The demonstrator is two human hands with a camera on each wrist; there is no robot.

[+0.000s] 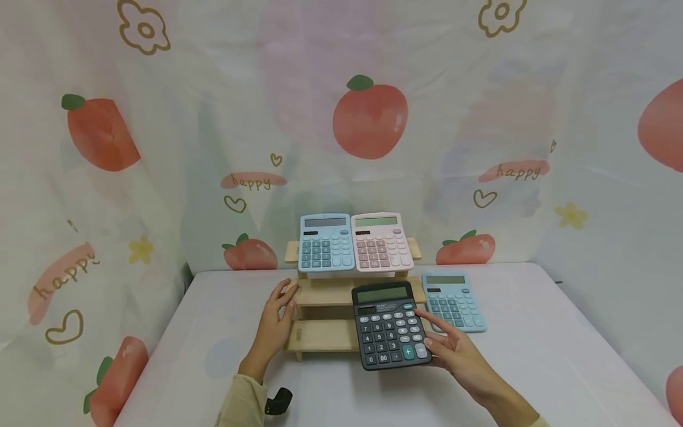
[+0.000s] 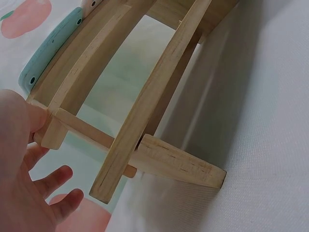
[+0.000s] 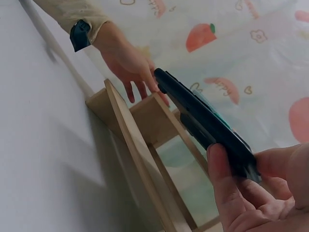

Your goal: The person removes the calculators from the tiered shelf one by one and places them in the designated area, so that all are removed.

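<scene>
My right hand holds a black calculator by its lower right side, thumb and fingers on opposite faces. The calculator is tilted, its keys and screen facing me, in front of the lower steps of a wooden stepped rack. In the right wrist view, the calculator shows edge-on, apart from the rack. My left hand grips the left end of the middle step; in the left wrist view its thumb touches the wood while the other fingers are spread. A blue calculator and a pink calculator stand on the top step.
Another blue calculator leans or lies just right of the rack; which, I cannot tell. A white cloth covers the table. Fruit-printed curtains enclose the back and sides. A black strap-like piece shows by the left sleeve.
</scene>
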